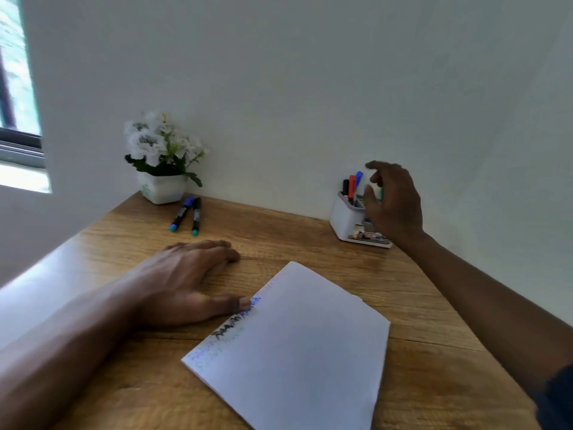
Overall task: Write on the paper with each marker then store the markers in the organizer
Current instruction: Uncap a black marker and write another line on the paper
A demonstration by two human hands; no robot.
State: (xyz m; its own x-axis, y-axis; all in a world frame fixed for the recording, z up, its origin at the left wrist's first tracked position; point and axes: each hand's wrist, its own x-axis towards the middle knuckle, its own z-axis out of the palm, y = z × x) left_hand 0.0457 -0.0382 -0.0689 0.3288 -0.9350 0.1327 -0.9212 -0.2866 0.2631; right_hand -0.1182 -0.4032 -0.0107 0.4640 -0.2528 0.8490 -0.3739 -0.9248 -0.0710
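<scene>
The white paper [297, 346] lies on the wooden desk [412, 293], with black, blue and faint green scribbles along its left edge. My left hand [179, 283] rests flat on the desk, its thumb touching that edge. Two markers, one blue-capped [183, 214] and one black [196, 216], lie side by side at the back near the flower pot. The white organizer [344, 220] stands at the back right and holds a black, a red [352, 186] and a blue marker [358, 178]. My right hand [393, 203] hovers over it with fingers spread. A green marker [382, 193] shows just beside the palm.
A white pot of white flowers [161, 159] stands at the desk's back left corner against the wall. A window [15, 88] is at the far left. The organizer's front tray holds small items.
</scene>
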